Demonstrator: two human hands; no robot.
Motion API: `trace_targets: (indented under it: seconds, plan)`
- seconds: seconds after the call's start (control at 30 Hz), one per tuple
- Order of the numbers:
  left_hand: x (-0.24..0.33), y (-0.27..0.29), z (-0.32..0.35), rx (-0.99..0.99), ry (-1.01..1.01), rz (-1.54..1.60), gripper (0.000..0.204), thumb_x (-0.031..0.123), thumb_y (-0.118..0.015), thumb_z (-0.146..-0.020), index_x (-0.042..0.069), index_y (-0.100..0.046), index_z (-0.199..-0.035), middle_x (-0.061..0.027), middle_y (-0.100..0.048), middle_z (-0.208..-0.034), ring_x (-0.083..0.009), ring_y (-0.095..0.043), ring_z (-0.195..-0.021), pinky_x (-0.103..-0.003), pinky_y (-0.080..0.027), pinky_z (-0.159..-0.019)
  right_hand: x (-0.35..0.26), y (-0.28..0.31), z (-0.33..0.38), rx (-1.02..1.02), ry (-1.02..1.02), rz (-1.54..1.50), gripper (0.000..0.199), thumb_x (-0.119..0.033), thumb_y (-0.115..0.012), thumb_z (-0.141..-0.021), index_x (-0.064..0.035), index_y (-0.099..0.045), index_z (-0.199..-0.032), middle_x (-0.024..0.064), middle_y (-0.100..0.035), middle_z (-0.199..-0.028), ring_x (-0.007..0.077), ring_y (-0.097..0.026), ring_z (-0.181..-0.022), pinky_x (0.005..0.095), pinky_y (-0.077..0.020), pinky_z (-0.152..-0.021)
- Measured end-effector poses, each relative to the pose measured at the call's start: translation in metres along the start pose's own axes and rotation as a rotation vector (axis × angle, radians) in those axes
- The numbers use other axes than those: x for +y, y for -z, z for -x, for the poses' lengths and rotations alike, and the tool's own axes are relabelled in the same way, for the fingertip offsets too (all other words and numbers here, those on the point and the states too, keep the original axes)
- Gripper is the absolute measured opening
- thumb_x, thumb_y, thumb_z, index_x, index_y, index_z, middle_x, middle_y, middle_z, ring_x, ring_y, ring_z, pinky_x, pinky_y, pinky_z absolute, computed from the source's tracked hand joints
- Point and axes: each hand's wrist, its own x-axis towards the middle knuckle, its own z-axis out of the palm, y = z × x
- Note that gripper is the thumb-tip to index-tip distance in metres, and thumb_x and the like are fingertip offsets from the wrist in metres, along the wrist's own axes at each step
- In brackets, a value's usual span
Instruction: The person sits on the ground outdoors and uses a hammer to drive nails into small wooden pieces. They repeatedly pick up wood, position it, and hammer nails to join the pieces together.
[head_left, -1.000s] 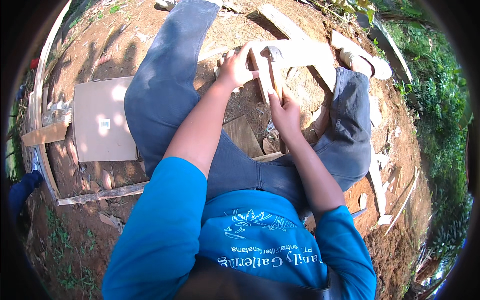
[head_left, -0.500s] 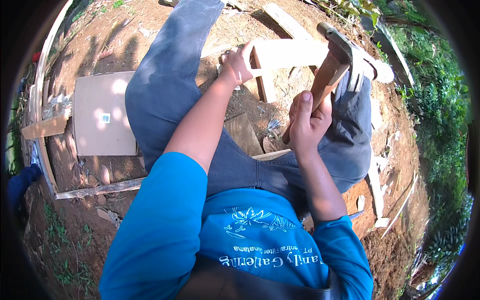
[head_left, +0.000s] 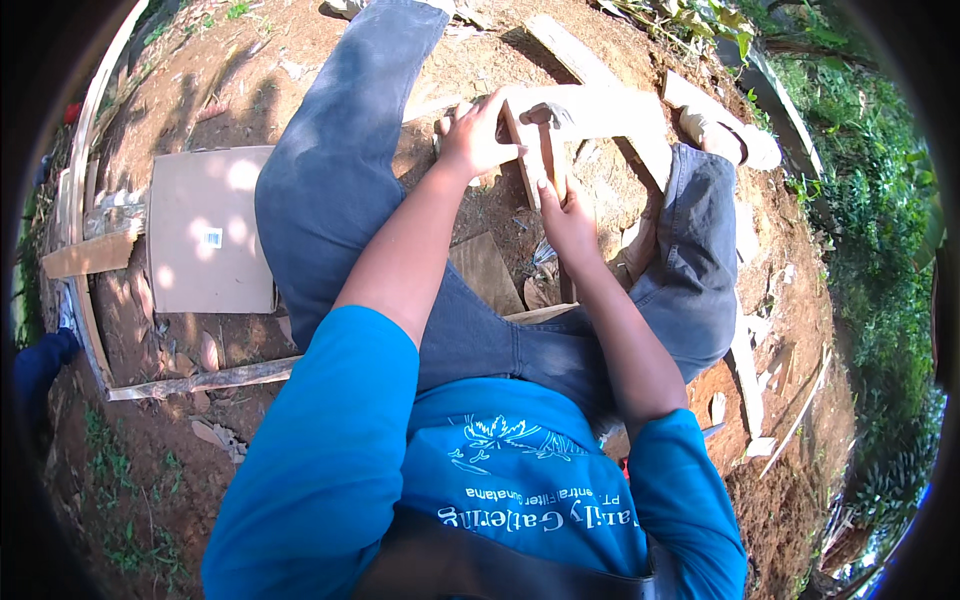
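Note:
My right hand (head_left: 572, 222) is wrapped round the wooden handle of a claw hammer (head_left: 553, 150). The hammer's metal head is down at the near end of a sunlit pale plank (head_left: 610, 108), beside a short upright board (head_left: 524, 160). Whether the head touches the wood I cannot tell. My left hand (head_left: 470, 140) grips the left side of this joint, its thumb lying across the short board and its fingers curled at the far side. Any nail there is too small or too bright to make out.
Between my legs lie a square wooden piece (head_left: 485, 268) and a small heap of nails (head_left: 544, 252). A flat cardboard box (head_left: 205, 235) rests on the soil to the left, near a wooden frame (head_left: 200, 380). Another plank (head_left: 570, 50) lies beyond; green plants (head_left: 870, 200) line the right.
My right hand has swung the hammer down and left, from raised above my right knee to the wood beside my left hand. My left hand stays in nearly the same place.

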Motion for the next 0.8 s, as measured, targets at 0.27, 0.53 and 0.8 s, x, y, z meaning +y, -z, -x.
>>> trace_targets:
  seconds: [0.27,0.53,0.8]
  plan:
    - [-0.02,-0.022,-0.004,-0.017,-0.005,0.027,0.101,0.049,-0.08,-0.075,0.024,-0.025,-0.155,-0.0159,-0.057,-0.136,-0.0366,-0.042,-0.135,-0.059,-0.031,-0.107,-0.002,0.044,0.026,0.138,0.211,-0.704,0.033,-0.01,-0.062,-0.1,0.0023,-0.06,-0.13,-0.004,-0.059,-0.08,0.0009,-0.046,-0.065,0.0199,-0.0377,-0.057]
    - [-0.015,-0.018,0.005,0.019,0.007,-0.001,0.1,0.048,-0.081,-0.074,0.03,-0.025,-0.155,-0.0141,-0.056,-0.14,-0.0368,-0.041,-0.135,-0.058,-0.03,-0.108,0.02,0.048,0.034,-0.057,0.187,-0.717,0.03,-0.031,-0.048,-0.108,-0.0075,-0.05,-0.09,-0.0022,-0.046,-0.069,0.0036,-0.04,-0.052,0.0205,-0.0338,-0.046]
    - [-0.003,-0.021,-0.002,0.034,0.021,0.051,0.099,0.046,-0.084,-0.071,0.033,-0.03,-0.153,-0.0077,-0.05,-0.148,-0.0365,-0.038,-0.139,-0.06,-0.029,-0.11,0.046,-0.001,-0.002,0.035,0.002,-0.26,0.02,-0.025,-0.056,-0.104,-0.0054,-0.059,-0.102,-0.005,-0.048,-0.068,0.0028,-0.041,-0.054,0.0198,-0.0309,-0.047]
